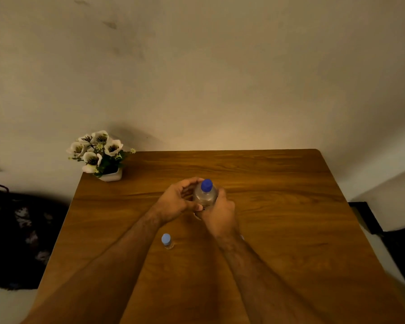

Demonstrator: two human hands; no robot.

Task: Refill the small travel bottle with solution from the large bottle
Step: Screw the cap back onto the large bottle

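Right hand (pixel 220 213) grips capped large bottle (pixel 205 196) upright.

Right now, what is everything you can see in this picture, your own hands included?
large bottle: one, clear with a dark blue cap, upright mid-table
small travel bottle: one, clear with a light blue cap, nearer the person
flower pot: one, white flowers, white pot, far left corner
table: one, brown wood
dark fabric: one, left of the table
left hand: curled beside the large bottle
right hand: grips the large bottle
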